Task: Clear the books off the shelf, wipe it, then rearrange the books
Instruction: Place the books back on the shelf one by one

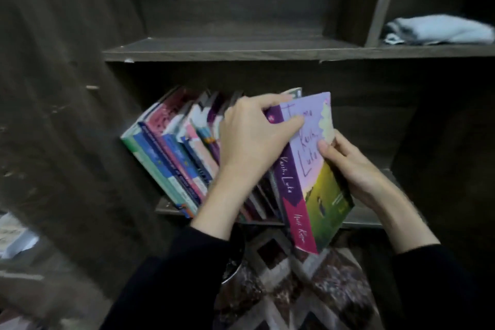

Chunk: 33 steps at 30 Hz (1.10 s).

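- Purple book (308,158) held between both hands at right end of the row of books (182,153), lower corner hanging past front edge of the lower shelf (359,218).
- Left hand (249,139): grip closed over top of spine, thumb flat on front cover, fingers curled behind and hidden.
- Right hand (353,171): grip closed on the fore-edge, thumb on cover near the lettering, fingers behind.
- Book between the two grips, spine side to left hand, page side to right hand.
- Count: one book in hand; row on shelf roughly eight to ten, exact number unclear, partly hidden by left hand and blurred.
- Two hands, both in dark sleeves.
- One pale folded cloth (439,29) on the upper shelf (241,51), far right compartment, well apart from the books.
- Long axis of held book near upright, top tilted back and slightly right, front cover facing camera, spine facing left.
- Row leaning left, spines toward camera, tops tipped toward the left wall.
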Each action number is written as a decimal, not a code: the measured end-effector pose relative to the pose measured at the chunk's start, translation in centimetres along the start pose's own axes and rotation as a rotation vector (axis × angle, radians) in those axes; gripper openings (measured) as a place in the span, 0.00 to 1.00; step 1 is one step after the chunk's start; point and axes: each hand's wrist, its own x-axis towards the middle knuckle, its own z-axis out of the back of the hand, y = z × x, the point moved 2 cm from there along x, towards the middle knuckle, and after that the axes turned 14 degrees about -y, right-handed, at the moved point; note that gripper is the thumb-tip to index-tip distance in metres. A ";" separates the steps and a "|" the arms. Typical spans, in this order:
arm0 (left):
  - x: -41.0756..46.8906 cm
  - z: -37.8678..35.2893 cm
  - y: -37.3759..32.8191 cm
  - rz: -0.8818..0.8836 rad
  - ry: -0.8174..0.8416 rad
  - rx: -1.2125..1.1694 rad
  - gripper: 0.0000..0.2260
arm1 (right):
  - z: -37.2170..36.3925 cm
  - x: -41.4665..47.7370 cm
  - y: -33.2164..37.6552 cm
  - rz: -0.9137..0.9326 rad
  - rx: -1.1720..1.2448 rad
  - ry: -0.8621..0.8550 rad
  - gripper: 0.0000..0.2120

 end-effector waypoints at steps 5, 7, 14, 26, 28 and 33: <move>-2.3 -10.2 1.2 -0.005 0.063 0.023 0.19 | 7.1 1.7 -4.2 0.008 -0.258 -0.300 0.35; -2.5 -13.7 2.4 0.013 0.049 0.028 0.20 | 7.9 1.4 -7.3 -0.032 -0.334 -0.341 0.46; -1.9 -21.5 5.5 0.072 0.005 0.072 0.21 | 5.4 4.7 -16.1 0.038 -0.551 -0.303 0.52; -7.7 -22.7 11.7 -0.425 -0.092 0.355 0.24 | 6.1 6.8 -19.4 -0.138 -0.402 -0.286 0.43; -9.8 -22.8 14.4 -0.534 -0.003 0.413 0.25 | 5.9 7.0 -19.6 -0.160 -0.401 -0.288 0.46; -10.9 -22.8 19.3 -0.694 0.089 0.719 0.29 | 5.1 7.1 -20.4 -0.162 -0.393 -0.311 0.52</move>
